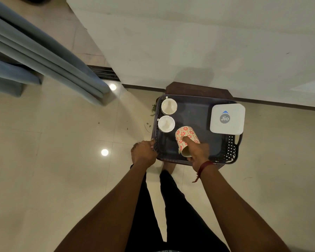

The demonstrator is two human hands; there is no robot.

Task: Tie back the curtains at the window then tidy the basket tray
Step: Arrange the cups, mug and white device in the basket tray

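L fingers round tray, R fingers round floral mug; cups, Jio box beside.

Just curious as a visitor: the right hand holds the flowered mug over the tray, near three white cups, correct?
Not quite. The head view shows two white cups, the far cup and the near cup, not three. The right hand holds the flowered mug over the tray.

The basket tray sits on a tabletop against the wall, with the curtains well off to its left. In the tray, the far cup lies behind the near cup along the left side. The mug, held in the right hand, is just right of them, and the Jio router is at the far right. The left hand grips the near left corner.
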